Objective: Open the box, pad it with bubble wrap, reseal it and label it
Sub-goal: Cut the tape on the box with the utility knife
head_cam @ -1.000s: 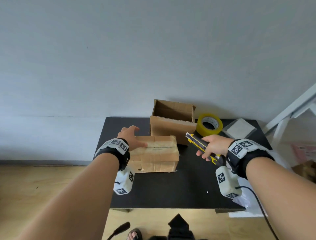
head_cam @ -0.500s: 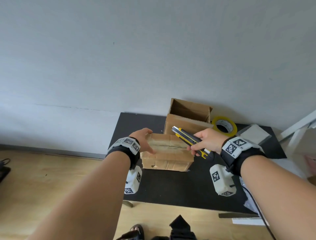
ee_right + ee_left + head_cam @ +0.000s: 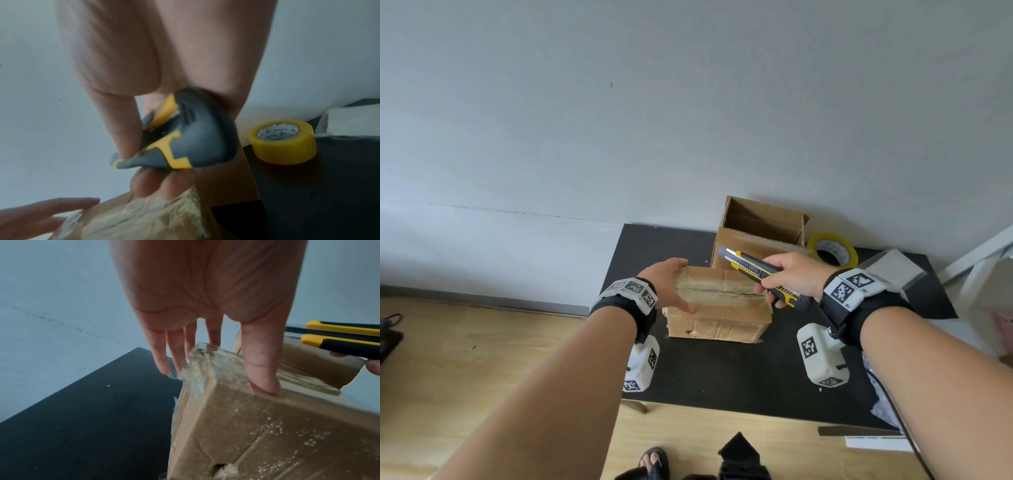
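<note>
My left hand (image 3: 667, 286) rests with straight fingers against the left end of the taped cardboard box (image 3: 717, 310), which sits on the black table (image 3: 722, 373). My right hand (image 3: 792, 275) grasps a yellow-and-black utility knife (image 3: 760, 274) above the box's top seam. A yellow tape roll (image 3: 832, 251) lies behind.

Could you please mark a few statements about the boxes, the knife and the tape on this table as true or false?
1. The right hand holds a yellow and black utility knife. True.
2. The left hand rests on the taped box. True.
3. The taped box has its flaps open. False: it is shut, tape along its seam.
4. The tape roll sits on top of the taped box. False: it stands on the black table, beside the open box.
5. The open box stands behind the taped box. True.
</note>
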Tool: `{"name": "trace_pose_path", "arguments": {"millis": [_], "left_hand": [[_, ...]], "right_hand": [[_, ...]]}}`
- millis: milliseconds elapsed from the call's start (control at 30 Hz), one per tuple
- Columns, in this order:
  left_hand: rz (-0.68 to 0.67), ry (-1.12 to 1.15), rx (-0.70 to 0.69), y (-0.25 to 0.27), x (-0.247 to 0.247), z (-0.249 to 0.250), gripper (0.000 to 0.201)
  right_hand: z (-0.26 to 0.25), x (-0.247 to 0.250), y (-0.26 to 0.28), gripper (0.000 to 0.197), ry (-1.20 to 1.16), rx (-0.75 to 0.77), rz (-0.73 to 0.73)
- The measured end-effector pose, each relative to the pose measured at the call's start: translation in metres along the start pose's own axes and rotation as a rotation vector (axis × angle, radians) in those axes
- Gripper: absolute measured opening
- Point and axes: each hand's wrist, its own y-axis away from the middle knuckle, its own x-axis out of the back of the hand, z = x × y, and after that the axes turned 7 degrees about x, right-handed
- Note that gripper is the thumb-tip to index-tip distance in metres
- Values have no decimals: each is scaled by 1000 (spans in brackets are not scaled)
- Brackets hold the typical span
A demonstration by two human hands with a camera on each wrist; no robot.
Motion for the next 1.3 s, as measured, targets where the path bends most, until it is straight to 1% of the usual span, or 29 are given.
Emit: {"name": "trace_pose_path", "arguments": {"millis": [133, 200, 267, 333, 400, 500, 600, 700, 800, 1000, 1133, 1200, 1300], "left_hand": [[-46, 27, 15, 0, -3, -6, 118], [-60, 62, 27, 0, -4, -9, 122], [-71, 104, 36, -1, -5, -12, 123], [-88, 129, 41, -2, -6, -16, 126], [-99, 155, 44, -3, -7, -19, 127], [-103, 180, 50, -5, -8, -20, 125], [-97, 175, 51, -6, -8, -21, 125], [-90, 149, 47, -7, -9, -22, 121], [-87, 120, 39, -8, -9, -23, 117], [-85, 117, 34, -7, -10, -24, 115], [-81, 108, 38, -7, -10, -23, 115], [-77, 99, 37, -7, -10, -23, 115], [-77, 80, 38, -6, -10, -21, 116]], "right_hand": [[1, -2, -2, 25, 80, 39, 12], [1, -4, -2, 20, 101, 63, 18], [-2, -7, -4, 13, 188, 109, 43], [-9, -11, -6, 10, 354, 164, 67], [-19, -16, -9, 9, 557, 213, 48], [-36, -28, -17, 13, 858, 272, 0], [-46, -41, -26, 17, 1061, 349, -26], [-53, -50, -32, 18, 1140, 395, -28], [-57, -56, -36, 18, 1201, 399, -75], [-61, -61, -36, 18, 1240, 401, -69], [-60, -60, -36, 17, 1265, 356, -51], [-61, -61, -36, 17, 1282, 316, -68], [-65, -63, -37, 17, 1318, 317, -98]]}}
